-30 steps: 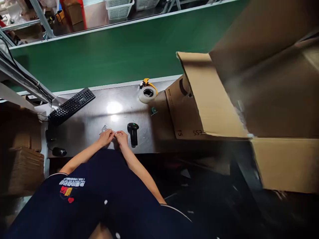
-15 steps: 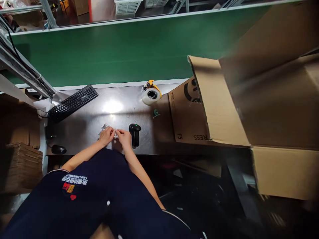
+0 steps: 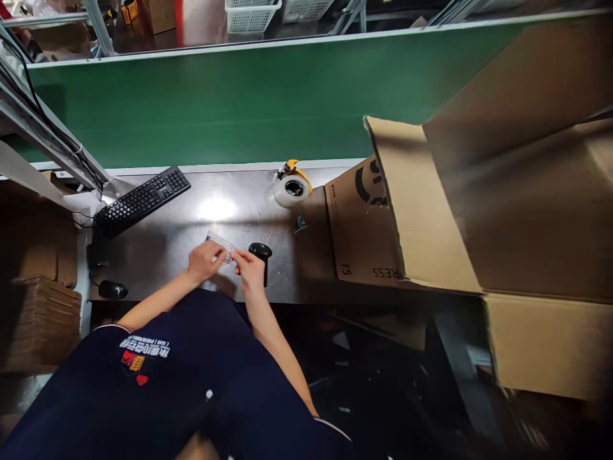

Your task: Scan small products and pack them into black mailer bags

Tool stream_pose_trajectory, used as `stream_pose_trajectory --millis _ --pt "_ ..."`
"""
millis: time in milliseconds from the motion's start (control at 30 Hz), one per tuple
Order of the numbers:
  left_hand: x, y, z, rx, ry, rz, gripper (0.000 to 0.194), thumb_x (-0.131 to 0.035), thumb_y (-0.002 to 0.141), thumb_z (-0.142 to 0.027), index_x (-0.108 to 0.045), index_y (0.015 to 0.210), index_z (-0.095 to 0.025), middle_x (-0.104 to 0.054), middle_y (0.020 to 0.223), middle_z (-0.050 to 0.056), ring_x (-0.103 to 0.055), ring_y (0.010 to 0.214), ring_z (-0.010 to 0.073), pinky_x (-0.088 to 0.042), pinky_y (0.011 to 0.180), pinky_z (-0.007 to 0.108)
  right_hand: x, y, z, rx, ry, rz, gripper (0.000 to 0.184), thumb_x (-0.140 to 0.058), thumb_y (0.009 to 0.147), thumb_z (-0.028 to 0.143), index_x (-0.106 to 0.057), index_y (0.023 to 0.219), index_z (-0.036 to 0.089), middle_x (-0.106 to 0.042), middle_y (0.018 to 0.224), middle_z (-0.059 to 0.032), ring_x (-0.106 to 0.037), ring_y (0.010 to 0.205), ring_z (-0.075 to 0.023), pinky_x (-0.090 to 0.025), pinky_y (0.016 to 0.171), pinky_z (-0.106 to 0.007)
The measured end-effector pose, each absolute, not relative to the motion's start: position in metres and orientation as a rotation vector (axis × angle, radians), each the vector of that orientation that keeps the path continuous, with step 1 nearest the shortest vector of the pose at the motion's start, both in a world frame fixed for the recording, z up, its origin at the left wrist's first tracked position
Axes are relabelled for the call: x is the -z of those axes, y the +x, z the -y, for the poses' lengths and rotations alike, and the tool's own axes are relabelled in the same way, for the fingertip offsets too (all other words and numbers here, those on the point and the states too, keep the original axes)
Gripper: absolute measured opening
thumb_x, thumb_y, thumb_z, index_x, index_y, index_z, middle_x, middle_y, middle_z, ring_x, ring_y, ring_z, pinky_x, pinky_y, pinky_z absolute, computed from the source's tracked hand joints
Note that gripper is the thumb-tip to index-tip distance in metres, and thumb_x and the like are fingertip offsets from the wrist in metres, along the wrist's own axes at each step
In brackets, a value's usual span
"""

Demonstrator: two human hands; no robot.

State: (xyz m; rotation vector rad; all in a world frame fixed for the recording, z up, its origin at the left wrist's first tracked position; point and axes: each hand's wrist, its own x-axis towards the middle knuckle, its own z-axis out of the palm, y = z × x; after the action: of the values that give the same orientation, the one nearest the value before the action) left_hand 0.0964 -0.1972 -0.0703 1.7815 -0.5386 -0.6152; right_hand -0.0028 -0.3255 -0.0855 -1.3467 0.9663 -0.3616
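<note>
A small clear plastic bag (image 3: 220, 241) spans my two hands low over the metal table. My left hand (image 3: 205, 261) is closed with its fingers bent against the bag's near side. At the bag's right end, my right hand (image 3: 248, 268) pinches the edge between thumb and finger. What the bag holds, if anything, is too small to make out. Just right of my right hand, and partly covered by it, stands a black barcode scanner (image 3: 260, 250) with a green light on top.
A black keyboard (image 3: 143, 199) and mouse (image 3: 112, 290) lie on the left. A tape dispenser with a clear roll (image 3: 283, 195) sits at the table's back, near a small green scrap (image 3: 301, 223). Open cardboard boxes (image 3: 421, 204) fill the right. Behind runs a green conveyor belt (image 3: 230, 108).
My hands have moved slightly apart, the right one shifting right against the scanner. More of the clear bag now shows between and above them. The view has tilted a little.
</note>
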Motion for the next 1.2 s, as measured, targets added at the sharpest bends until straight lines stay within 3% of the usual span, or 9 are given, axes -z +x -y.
stream_pose_trajectory --millis 100,200,300,500,667,767,867,1000,1200 --pt "0.065 0.131 0.192 0.652 1.691 0.358 0.031 -0.063 0.099 -0.041 -0.067 0.119 -0.019 -0.068 0.125 0.015 -0.055 0.13 0.0313 -0.046 0.11 0.047 0.072 0.0 0.33 0.325 -1.304 -0.949 0.052 -0.088 0.056 0.06 -0.077 0.082 0.016 -0.073 0.068 -0.0035 -0.043 0.043 -0.0071 -0.032 0.042 -0.025" --pt "0.071 0.154 0.196 0.919 1.497 0.237 0.045 -0.055 0.1 -0.056 -0.07 0.114 -0.016 -0.074 0.109 0.014 -0.069 0.102 0.0263 -0.058 0.089 0.044 0.066 0.004 0.332 0.306 -1.31 -0.916 0.053 -0.089 0.055 0.062 -0.078 0.081 0.017 -0.071 0.066 -0.0028 -0.044 0.045 -0.008 -0.032 0.045 -0.026" --pt "0.075 0.155 0.202 1.064 1.338 0.159 0.049 -0.066 0.09 -0.063 -0.072 0.103 -0.016 -0.075 0.097 0.01 -0.069 0.088 0.0215 -0.059 0.08 0.037 0.068 0.008 0.333 0.353 -1.363 -0.902 0.048 -0.089 0.055 0.061 -0.078 0.076 0.019 -0.066 0.062 -0.0004 -0.048 0.053 -0.012 -0.039 0.051 -0.028" --pt "0.069 0.131 0.203 1.081 1.198 0.123 0.048 -0.088 0.071 -0.05 -0.073 0.105 -0.018 -0.076 0.096 0.006 -0.069 0.084 0.0192 -0.056 0.079 0.034 0.067 0.009 0.333 0.476 -1.466 -0.904 0.043 -0.09 0.059 0.059 -0.078 0.075 0.02 -0.064 0.077 -0.0027 -0.057 0.077 -0.0192 -0.053 0.079 -0.04" --pt "0.061 0.13 0.201 1.032 1.162 0.105 0.049 -0.093 0.065 -0.044 -0.073 0.102 -0.018 -0.077 0.097 0.005 -0.071 0.088 0.0197 -0.057 0.09 0.037 0.05 0.006 0.331 0.466 -1.418 -0.841 0.043 -0.089 0.063 0.057 -0.078 0.082 0.02 -0.073 0.113 -0.0107 -0.066 0.106 -0.0255 -0.058 0.089 -0.041" --pt "0.053 0.138 0.199 0.934 1.166 0.061 0.057 -0.096 0.059 -0.047 -0.073 0.1 -0.017 -0.078 0.096 0.005 -0.072 0.088 0.0201 -0.058 0.09 0.037 0.036 -0.001 0.331 0.436 -1.331 -0.804 0.048 -0.085 0.069 0.059 -0.076 0.099 0.023 -0.076 0.116 -0.0082 -0.072 0.102 -0.0237 -0.061 0.09 -0.042" --pt "0.044 0.146 0.198 0.861 1.145 0.03 0.063 -0.099 0.054 -0.049 -0.072 0.101 -0.016 -0.078 0.096 0.005 -0.071 0.088 0.019 -0.059 0.088 0.035 0.026 -0.003 0.329 0.347 -1.17 -0.816 0.06 -0.092 0.063 0.053 -0.069 0.11 0.026 -0.078 0.108 -0.0052 -0.075 0.09 -0.0211 -0.064 0.08 -0.038" --pt "0.036 0.147 0.197 0.87 1.139 0.034 0.065 -0.1 0.053 -0.049 -0.072 0.102 -0.016 -0.078 0.094 0.004 -0.071 0.084 0.0178 -0.059 0.085 0.035 0.021 0.004 0.326 0.219 -1.006 -0.806 0.055 -0.098 0.053 0.05 -0.068 0.09 0.022 -0.071 0.077 0.0018 -0.069 0.07 -0.0156 -0.061 0.064 -0.03" --pt "0.033 0.15 0.189 0.869 1.162 0.069 0.062 -0.099 0.056 -0.047 -0.072 0.101 -0.015 -0.078 0.094 0.005 -0.074 0.086 0.02 -0.059 0.088 0.037 0.012 0.002 0.336 0.231 -1.007 -0.796 0.047 -0.099 0.048 0.044 -0.067 0.075 0.021 -0.061 0.062 0.0065 -0.057 0.055 -0.0092 -0.057 0.058 -0.027"
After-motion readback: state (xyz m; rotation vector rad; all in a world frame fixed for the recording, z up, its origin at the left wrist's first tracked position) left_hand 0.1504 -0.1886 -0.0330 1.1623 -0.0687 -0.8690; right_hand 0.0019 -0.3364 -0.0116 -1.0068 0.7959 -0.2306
